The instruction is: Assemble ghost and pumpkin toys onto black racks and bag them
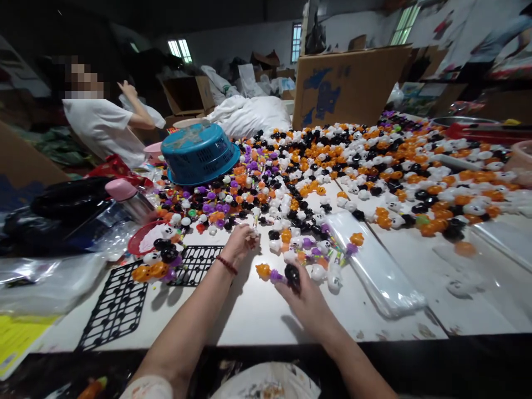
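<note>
My right hand is closed round a small plastic toy with an orange pumpkin-shaped end, a purple ribbed middle and a black piece by the fingers. At the front edge of the pile my left hand has its fingers pinched together. A small whitish piece shows at its fingertips; whether it is held I cannot tell. Beyond the right hand lies a cluster of joined toys, with white ghost-like pieces and purple pieces. Left of the left hand, several toys lie over black plastic grids.
Orange, white and black pieces cover the table's far side. An upturned blue basket stands on the pile. Clear plastic bags lie at right; a pink-capped bottle is at left. Behind are a cardboard box and a person in white.
</note>
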`<state>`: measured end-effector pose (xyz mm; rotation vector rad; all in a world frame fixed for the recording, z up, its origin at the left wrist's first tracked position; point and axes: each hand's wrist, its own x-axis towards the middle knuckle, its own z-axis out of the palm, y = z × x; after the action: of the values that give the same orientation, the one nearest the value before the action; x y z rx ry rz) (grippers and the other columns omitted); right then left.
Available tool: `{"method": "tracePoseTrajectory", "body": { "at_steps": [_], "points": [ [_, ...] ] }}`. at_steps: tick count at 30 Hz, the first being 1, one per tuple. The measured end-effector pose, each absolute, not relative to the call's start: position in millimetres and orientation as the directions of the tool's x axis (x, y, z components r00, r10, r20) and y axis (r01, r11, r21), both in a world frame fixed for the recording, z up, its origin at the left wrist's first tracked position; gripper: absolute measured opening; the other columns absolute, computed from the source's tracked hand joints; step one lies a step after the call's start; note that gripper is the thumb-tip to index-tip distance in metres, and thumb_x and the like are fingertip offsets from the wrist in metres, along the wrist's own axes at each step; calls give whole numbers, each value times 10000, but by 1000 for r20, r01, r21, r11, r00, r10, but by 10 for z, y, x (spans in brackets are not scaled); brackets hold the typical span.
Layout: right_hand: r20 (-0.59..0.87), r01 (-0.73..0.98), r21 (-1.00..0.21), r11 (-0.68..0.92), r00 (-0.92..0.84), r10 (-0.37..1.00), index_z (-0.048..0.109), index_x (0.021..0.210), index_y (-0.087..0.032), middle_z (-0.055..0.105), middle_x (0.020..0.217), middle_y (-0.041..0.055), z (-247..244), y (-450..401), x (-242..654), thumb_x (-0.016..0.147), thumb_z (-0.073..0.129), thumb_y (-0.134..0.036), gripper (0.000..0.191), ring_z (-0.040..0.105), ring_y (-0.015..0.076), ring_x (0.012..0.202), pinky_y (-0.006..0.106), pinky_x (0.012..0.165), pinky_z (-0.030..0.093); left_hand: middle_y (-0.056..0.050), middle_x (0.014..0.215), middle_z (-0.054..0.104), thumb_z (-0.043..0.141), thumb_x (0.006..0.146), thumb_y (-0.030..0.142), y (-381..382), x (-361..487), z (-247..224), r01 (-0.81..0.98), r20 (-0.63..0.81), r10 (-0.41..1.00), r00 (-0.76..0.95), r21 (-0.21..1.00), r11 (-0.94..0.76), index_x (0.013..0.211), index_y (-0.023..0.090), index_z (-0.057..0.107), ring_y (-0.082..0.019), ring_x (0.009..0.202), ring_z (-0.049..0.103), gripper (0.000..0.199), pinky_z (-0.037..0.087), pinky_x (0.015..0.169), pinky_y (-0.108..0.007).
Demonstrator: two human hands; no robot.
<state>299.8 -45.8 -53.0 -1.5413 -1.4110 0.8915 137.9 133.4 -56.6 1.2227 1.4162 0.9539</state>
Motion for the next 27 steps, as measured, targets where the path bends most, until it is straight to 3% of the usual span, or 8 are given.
{"method": "tracePoseTrajectory", "body": {
  "at_steps": [3,5,8,13,18,22,24,27],
  "points": [
    [133,396,-914,92,77,988,497,1341,-190,684,1155,116,-477,-411,2932,955,470,-389,436,661,232,998,373,891,530,10,750,568,579,766,123,949,1287,-509,-167,-303,937,174,929,331,983,179,548,-94,689,593,226,551,855,-325],
    [210,414,-892,183,21,977,556,1276,-188,675,1184,124,-481,-401,2882,976,413,-336,364,634,242,1086,391,963,497,9,758,593,631,726,76,746,1231,-482,-438,-361,892,270,779,448,909,171,573,-82,695,604,214,555,873,-300],
    [238,443,-869,222,-19,971,594,1243,-187,687,1158,121,-513,-424,2825,964,421,-285,342,643,248,1067,405,959,507,7,764,614,676,693,39,536,1176,-468,-560,-412,863,293,658,504,806,159,582,-90,711,617,190,568,841,-283],
    [427,577,-732,362,-25,904,543,1370,-209,631,1246,123,-556,-423,2846,884,448,-131,501,596,250,1160,415,1001,498,-22,812,627,738,785,282,274,1180,-426,-271,-337,846,414,842,468,891,127,674,-71,636,555,198,482,582,-176],
    [528,737,-503,452,-152,836,560,1350,-185,607,1263,147,-623,-298,2969,816,421,-45,569,480,314,1265,563,1083,374,-35,803,605,650,831,480,269,1317,-393,-62,-250,804,539,940,335,844,145,659,-93,589,532,336,436,531,-215],
    [403,616,-695,371,-93,910,597,1198,-178,658,1054,113,-637,-299,3055,904,380,-116,370,598,244,988,432,907,499,-59,840,624,487,900,358,780,1511,-462,349,-51,943,329,935,-71,851,177,639,-160,669,589,241,503,617,-297],
    [292,517,-810,278,-56,955,615,1041,-195,656,933,66,-619,-342,3082,949,379,-187,253,598,204,850,343,773,511,-85,1000,633,532,831,200,1129,1618,-492,477,88,959,271,853,-213,945,187,651,-213,918,611,165,514,838,-357],
    [161,385,-913,138,29,987,605,946,-203,631,794,16,-606,-400,3115,953,452,-297,179,562,170,719,284,657,478,-104,1198,589,571,728,68,1552,1775,-505,529,172,930,325,782,-329,1048,190,656,-256,1178,517,353,386,1075,-398]
  ]
}}
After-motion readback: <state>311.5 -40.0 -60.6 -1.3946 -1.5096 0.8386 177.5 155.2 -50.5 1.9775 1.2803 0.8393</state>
